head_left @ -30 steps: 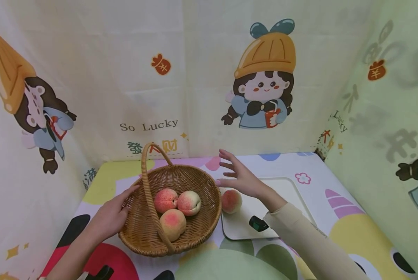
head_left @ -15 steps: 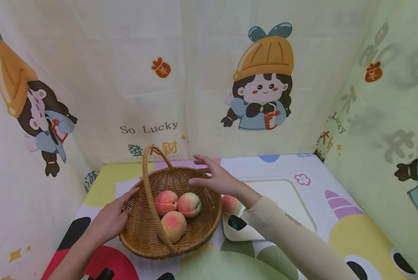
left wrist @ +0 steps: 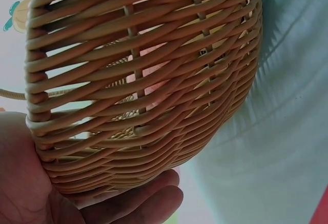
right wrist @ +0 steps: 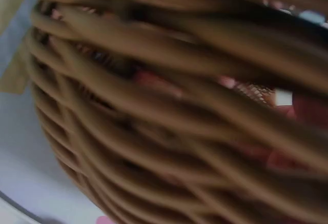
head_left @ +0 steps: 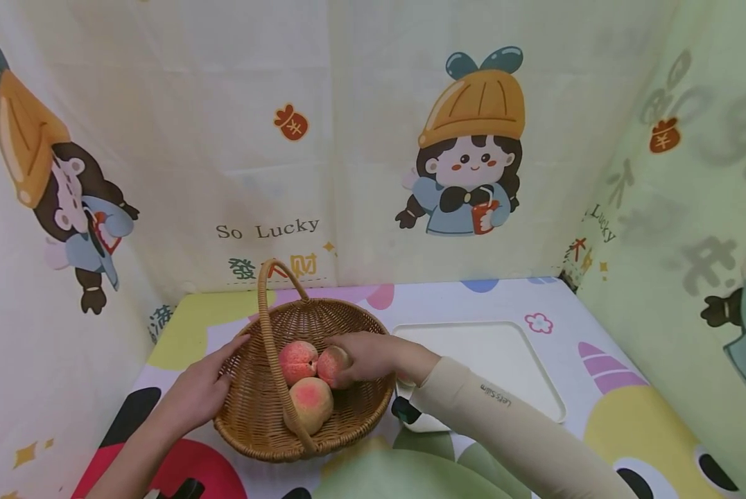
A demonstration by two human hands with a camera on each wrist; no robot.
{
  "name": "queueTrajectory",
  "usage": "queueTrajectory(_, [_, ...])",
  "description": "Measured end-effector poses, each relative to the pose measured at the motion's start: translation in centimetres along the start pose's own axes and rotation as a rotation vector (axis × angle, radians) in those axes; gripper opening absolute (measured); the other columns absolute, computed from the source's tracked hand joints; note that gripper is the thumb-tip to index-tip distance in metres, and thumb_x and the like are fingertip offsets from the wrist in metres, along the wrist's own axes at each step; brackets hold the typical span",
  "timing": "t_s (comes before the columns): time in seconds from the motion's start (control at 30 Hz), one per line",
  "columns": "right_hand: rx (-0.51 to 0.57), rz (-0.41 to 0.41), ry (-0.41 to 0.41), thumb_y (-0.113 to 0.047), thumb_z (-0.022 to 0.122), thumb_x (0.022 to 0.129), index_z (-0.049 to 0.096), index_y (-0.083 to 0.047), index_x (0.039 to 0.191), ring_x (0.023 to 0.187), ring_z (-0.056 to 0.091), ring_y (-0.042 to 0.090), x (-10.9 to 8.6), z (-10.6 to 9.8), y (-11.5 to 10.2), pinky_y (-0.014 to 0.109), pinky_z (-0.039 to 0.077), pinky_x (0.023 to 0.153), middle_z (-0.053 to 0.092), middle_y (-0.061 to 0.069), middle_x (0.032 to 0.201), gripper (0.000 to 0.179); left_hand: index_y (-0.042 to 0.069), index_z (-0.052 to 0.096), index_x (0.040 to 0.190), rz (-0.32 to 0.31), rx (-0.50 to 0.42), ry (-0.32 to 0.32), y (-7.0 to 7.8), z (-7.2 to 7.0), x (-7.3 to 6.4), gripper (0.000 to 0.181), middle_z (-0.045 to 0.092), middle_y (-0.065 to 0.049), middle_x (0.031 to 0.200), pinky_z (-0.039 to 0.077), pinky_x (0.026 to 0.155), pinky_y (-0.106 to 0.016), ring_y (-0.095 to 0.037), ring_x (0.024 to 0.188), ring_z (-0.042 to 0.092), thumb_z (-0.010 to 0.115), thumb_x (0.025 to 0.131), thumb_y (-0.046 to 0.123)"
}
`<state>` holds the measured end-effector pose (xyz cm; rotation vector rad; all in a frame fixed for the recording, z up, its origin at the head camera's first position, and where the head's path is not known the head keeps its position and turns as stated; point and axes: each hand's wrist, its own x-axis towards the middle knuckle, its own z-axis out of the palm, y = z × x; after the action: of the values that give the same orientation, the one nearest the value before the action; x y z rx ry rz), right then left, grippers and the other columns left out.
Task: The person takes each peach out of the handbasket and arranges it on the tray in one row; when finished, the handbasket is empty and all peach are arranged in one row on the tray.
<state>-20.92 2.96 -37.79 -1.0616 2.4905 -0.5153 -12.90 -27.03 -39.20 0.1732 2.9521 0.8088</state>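
Observation:
A brown wicker basket with a tall arched handle stands on the table. My left hand holds its left rim; in the left wrist view, fingers lie along the outer wall. Inside the basket, my right hand grips a peach, with the fingers over its far side and the thumb at the near side. Beside it lie a red-pink peach and a yellowish peach. The right wrist view is filled by the blurred basket weave, and the hand is hidden there.
A white tray lies right of the basket, partly under my right forearm. A peach on it is almost wholly hidden behind my wrist. Printed cloth walls enclose the table at the back and both sides.
My right hand has moved left from above the tray, over the basket's right rim, and down into it, taking hold of the right-hand peach. The left hand stays at the rim.

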Motion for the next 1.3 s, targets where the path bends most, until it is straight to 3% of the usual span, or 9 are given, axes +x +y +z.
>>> queueTrajectory(0.13, [-0.108,0.013,0.023,-0.039,0.079,0.088,0.055,-0.012,0.139,0.125,0.056,0.015,0.4,0.9,-0.2,0.032,0.042,0.104,0.062,0.002,0.133,0.063,0.006,0.034,0.158,0.002,-0.006,-0.002,0.0,0.0,0.0,0.061,0.041,-0.031,0.151,0.050,0.074,-0.043,-0.045,0.124,0.053,0.046,0.098,0.002])
queueTrajectory(0.23, [-0.147,0.028,0.066,-0.040,0.082,0.084,0.054,-0.015,0.129,0.107,0.062,0.014,0.6,1.3,-0.2,0.030,0.047,0.093,0.066,0.001,0.114,0.059,0.006,0.034,0.157,0.001,-0.010,0.000,0.0,0.0,0.0,0.061,0.041,-0.031,0.151,0.050,0.072,-0.042,-0.045,0.122,0.054,0.046,0.098,0.002])
queueTrajectory(0.43, [-0.176,0.060,0.145,-0.039,0.086,0.077,0.046,-0.018,0.113,0.078,0.061,0.013,0.6,1.9,-0.3,0.031,0.050,0.074,0.060,-0.004,0.084,0.057,0.005,0.033,0.158,0.001,-0.008,0.006,0.1,0.0,-0.1,0.061,0.040,-0.031,0.152,0.055,0.081,-0.052,-0.048,0.126,0.052,0.045,0.098,0.001])
queueTrajectory(0.57, [-0.209,0.067,0.186,-0.039,0.086,0.073,0.049,-0.018,0.117,0.078,0.062,0.015,0.5,2.1,-0.3,0.031,0.051,0.071,0.059,-0.004,0.087,0.061,0.006,0.033,0.158,0.002,-0.008,0.010,0.0,0.1,-0.2,0.060,0.040,-0.030,0.152,0.051,0.088,-0.058,-0.049,0.129,0.049,0.044,0.099,0.001])
queueTrajectory(0.73, [-0.229,0.058,0.225,-0.038,0.090,0.065,0.054,-0.015,0.132,0.094,0.064,0.018,-0.1,2.0,-0.6,0.033,0.053,0.080,0.060,0.001,0.113,0.080,0.006,0.034,0.158,0.010,-0.009,0.015,-0.2,0.2,-0.3,0.060,0.040,-0.030,0.152,0.050,0.089,-0.060,-0.049,0.130,0.048,0.043,0.099,0.001])
queueTrajectory(0.87, [-0.095,0.017,0.318,-0.035,0.089,0.064,0.061,-0.014,0.131,0.096,0.059,0.013,-1.1,1.3,-0.6,0.029,0.052,0.080,0.055,0.000,0.118,0.076,0.005,0.035,0.157,0.010,-0.012,0.015,-0.2,0.2,-0.4,0.060,0.040,-0.030,0.152,0.051,0.087,-0.058,-0.049,0.129,0.049,0.044,0.098,0.000])
queueTrajectory(1.1, [0.318,-0.072,0.515,-0.014,0.088,0.067,0.057,-0.016,0.129,0.102,0.060,0.017,-3.9,-1.5,0.6,0.029,0.056,0.076,0.049,0.001,0.127,0.070,0.005,0.034,0.157,0.005,-0.010,0.005,-0.1,0.1,-0.4,0.060,0.040,-0.031,0.152,0.052,0.086,-0.058,-0.049,0.130,0.048,0.045,0.098,0.001])
queueTrajectory(1.2, [0.402,-0.066,0.598,-0.009,0.089,0.067,0.055,-0.017,0.129,0.107,0.061,0.020,-5.3,-2.7,1.8,0.033,0.057,0.079,0.049,0.001,0.129,0.071,0.005,0.034,0.157,0.007,-0.005,0.005,-0.1,0.1,-0.2,0.060,0.040,-0.031,0.151,0.051,0.087,-0.060,-0.050,0.130,0.048,0.045,0.098,0.001])
queueTrajectory(1.3, [0.418,-0.028,0.653,-0.009,0.089,0.068,0.054,-0.016,0.131,0.107,0.063,0.023,-6.9,-3.7,3.3,0.037,0.057,0.081,0.053,0.002,0.129,0.072,0.005,0.035,0.157,0.014,-0.002,0.010,-0.1,0.1,-0.1,0.059,0.042,-0.032,0.150,0.051,0.086,-0.060,-0.050,0.128,0.049,0.046,0.099,0.002])
